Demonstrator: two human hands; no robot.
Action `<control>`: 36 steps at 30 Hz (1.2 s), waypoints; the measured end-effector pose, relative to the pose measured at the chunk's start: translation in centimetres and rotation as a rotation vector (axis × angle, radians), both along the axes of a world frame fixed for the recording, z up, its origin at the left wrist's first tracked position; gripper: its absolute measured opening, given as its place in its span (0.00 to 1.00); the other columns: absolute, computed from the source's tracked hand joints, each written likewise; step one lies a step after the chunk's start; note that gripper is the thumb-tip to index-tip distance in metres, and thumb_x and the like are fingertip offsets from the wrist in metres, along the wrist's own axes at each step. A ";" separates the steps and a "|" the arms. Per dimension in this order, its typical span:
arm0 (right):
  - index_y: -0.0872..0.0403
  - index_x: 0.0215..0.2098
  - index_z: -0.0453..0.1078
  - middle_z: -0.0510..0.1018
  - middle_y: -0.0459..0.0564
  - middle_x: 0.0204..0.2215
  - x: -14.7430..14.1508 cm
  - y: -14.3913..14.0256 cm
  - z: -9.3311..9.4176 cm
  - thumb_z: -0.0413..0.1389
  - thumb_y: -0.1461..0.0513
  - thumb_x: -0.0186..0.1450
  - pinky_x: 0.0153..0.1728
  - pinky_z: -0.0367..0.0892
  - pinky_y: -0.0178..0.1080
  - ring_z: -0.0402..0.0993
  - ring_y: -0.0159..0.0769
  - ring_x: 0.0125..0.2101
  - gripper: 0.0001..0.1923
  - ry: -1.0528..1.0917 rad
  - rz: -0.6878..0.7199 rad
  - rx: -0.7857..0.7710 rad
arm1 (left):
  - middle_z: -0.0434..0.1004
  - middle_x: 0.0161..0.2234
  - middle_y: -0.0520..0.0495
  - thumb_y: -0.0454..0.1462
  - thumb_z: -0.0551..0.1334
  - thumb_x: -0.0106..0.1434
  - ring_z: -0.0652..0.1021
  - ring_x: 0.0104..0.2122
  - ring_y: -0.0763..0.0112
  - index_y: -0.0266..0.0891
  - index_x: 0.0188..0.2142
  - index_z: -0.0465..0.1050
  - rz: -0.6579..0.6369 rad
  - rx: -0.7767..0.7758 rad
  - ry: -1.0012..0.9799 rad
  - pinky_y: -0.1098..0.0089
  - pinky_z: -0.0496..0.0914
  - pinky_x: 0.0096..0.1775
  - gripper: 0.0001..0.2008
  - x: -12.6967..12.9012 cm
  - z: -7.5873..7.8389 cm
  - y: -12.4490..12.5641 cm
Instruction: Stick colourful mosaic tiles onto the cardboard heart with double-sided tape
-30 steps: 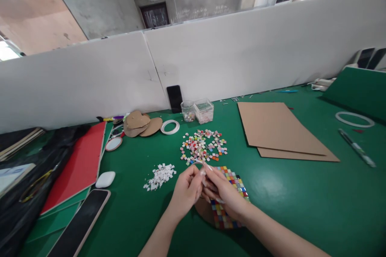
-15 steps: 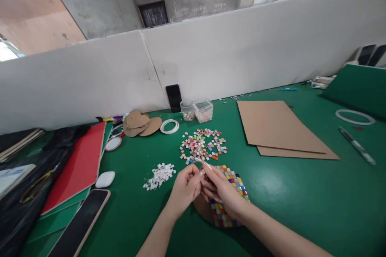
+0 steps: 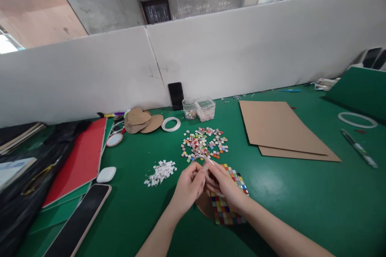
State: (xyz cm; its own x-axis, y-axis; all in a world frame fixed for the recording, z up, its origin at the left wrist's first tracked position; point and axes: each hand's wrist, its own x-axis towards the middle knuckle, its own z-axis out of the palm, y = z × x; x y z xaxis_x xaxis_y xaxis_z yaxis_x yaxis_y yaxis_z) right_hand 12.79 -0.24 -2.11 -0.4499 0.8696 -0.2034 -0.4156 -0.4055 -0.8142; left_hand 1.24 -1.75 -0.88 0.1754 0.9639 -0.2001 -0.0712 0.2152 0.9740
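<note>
My left hand [image 3: 189, 184] and my right hand [image 3: 224, 184] meet fingertip to fingertip, both closed. A thin pale curved strip [image 3: 199, 156] arcs up between them; its lower part is hidden by the fingers, so I cannot tell its kind. Beneath the hands lies a round brown cardboard piece [image 3: 204, 205]. Its right side is covered by a grid of coloured mosaic tiles [image 3: 221, 212], partly hidden under my right hand. Just beyond the fingers is a spread of loose coloured tiles [image 3: 201, 141]. Left of my left hand sits a heap of small white paper bits [image 3: 161, 172].
Clear plastic containers [image 3: 206, 109] and an upright phone [image 3: 175, 95] stand by the partition. White rings [image 3: 171, 124], cardboard cutouts [image 3: 138, 117], a phone [image 3: 80, 221] and a white case [image 3: 106, 174] are leftward. Cardboard sheets [image 3: 274, 124] and a pen [image 3: 358, 148] lie rightward.
The view has shifted slightly. The fingers have adjusted a little, and more of the pale curved strip shows above them.
</note>
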 end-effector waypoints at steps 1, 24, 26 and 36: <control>0.52 0.25 0.56 0.51 0.33 0.12 0.0 0.0 0.0 0.52 0.48 0.59 0.13 0.42 0.28 0.41 0.21 0.12 0.18 -0.016 -0.006 -0.001 | 0.52 0.11 0.62 0.48 0.54 0.60 0.52 0.11 0.85 0.39 0.23 0.56 0.007 -0.014 -0.025 0.81 0.49 0.15 0.18 0.0 0.1 0.0; 0.52 0.28 0.62 0.64 0.43 0.18 1.1 0.1 0.1 0.42 0.57 0.67 0.23 0.53 0.33 0.60 0.32 0.19 0.13 -0.729 -0.153 0.752 | 0.52 0.10 0.62 0.39 0.51 0.60 0.51 0.10 0.83 0.39 0.23 0.60 -0.086 -0.148 -0.063 0.78 0.46 0.14 0.10 -0.5 0.6 0.1; 0.52 0.28 0.62 0.65 0.43 0.18 1.1 0.2 0.0 0.44 0.58 0.66 0.23 0.52 0.34 0.60 0.33 0.19 0.11 -0.727 -0.148 0.765 | 0.51 0.09 0.62 0.39 0.52 0.60 0.50 0.10 0.83 0.39 0.23 0.60 -0.082 -0.144 -0.057 0.78 0.46 0.14 0.10 -0.5 0.6 0.1; 0.52 0.23 0.56 0.59 0.41 0.18 0.6 0.3 -0.4 0.43 0.55 0.66 0.22 0.49 0.33 0.53 0.29 0.20 0.16 -0.577 -0.131 0.568 | 0.52 0.11 0.62 0.37 0.52 0.59 0.52 0.11 0.83 0.39 0.24 0.58 -0.053 -0.123 -0.023 0.78 0.48 0.17 0.08 -0.5 0.5 0.1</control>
State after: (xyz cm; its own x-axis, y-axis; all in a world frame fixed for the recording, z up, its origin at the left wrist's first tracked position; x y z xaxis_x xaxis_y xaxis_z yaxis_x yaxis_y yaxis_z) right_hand 13.38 0.10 -2.51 -0.2967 0.9480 0.1150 0.1162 0.1554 -0.9810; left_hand 0.78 -1.67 -0.34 0.2318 0.9217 -0.3112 -0.0788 0.3366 0.9383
